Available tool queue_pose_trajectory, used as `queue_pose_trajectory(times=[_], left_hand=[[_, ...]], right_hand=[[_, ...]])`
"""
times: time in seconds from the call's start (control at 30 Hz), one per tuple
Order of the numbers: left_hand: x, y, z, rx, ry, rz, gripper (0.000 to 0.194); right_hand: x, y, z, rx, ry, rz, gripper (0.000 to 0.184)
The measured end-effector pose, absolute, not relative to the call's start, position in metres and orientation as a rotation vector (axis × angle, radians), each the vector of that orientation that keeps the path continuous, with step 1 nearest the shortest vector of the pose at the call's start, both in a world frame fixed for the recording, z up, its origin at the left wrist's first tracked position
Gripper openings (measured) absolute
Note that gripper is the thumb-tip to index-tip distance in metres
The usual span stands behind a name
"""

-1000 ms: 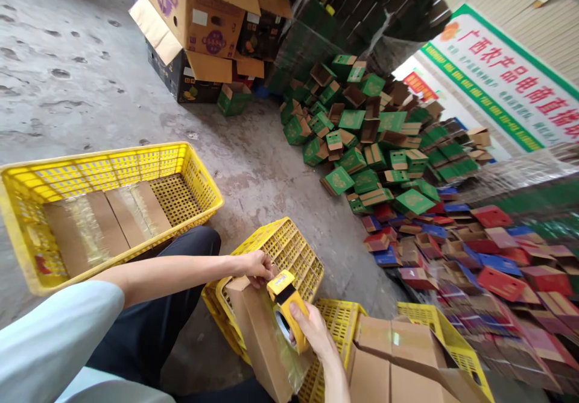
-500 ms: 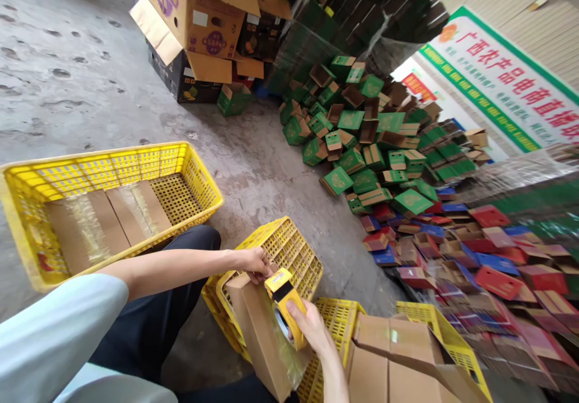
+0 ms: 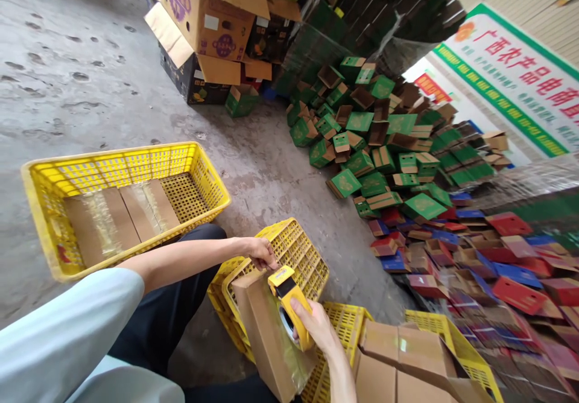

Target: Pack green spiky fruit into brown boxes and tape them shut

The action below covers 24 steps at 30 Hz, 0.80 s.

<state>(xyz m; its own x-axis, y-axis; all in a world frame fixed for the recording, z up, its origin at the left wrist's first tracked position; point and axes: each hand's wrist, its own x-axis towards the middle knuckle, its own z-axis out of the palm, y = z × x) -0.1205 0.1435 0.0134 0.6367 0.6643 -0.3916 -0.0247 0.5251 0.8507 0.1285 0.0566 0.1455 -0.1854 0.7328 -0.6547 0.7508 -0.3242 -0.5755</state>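
My right hand (image 3: 316,324) is wrapped round a yellow tape dispenser (image 3: 293,311), which lies over the upper face of a brown cardboard box (image 3: 260,330). Clear tape (image 3: 296,358) runs along that face below the dispenser. At the box's far end, close to the dispenser's head, my left hand (image 3: 261,252) is closed with its fingers curled. Whatever it pinches is too small to make out. The box sits tilted on upturned yellow crates (image 3: 312,252).
On the left, a yellow crate (image 3: 34,210) holds two taped boxes (image 3: 102,225). More brown boxes (image 3: 407,349) fill a crate at lower right. Green cartons (image 3: 375,143) and red and blue cartons (image 3: 511,270) lie piled beyond. Large open cartons (image 3: 212,35) stand at the back.
The view has shifted slightly, so everything sits a little further right. Both hands, the dispenser and the box keep nearly the same places relative to one another.
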Motion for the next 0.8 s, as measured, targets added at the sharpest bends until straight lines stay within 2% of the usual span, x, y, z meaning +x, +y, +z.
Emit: queue_pose_trajectory(times=[0.23,0.4,0.8], left_hand=[[-0.178,0.151,0.0,0.946,0.946,0.514,0.047],[-0.184,0.149,-0.011,0.98,0.974,0.505,0.051],[-0.18,0.145,-0.028,1.049,1.029,0.5,0.043]], right_hand=[[0.145,0.046,0.147,2.071,1.684,-1.515,0.063],[0.137,0.044,0.143,2.078,1.724,-1.458,0.062],[0.131,0.043,0.14,2.091,1.749,-1.43,0.059]])
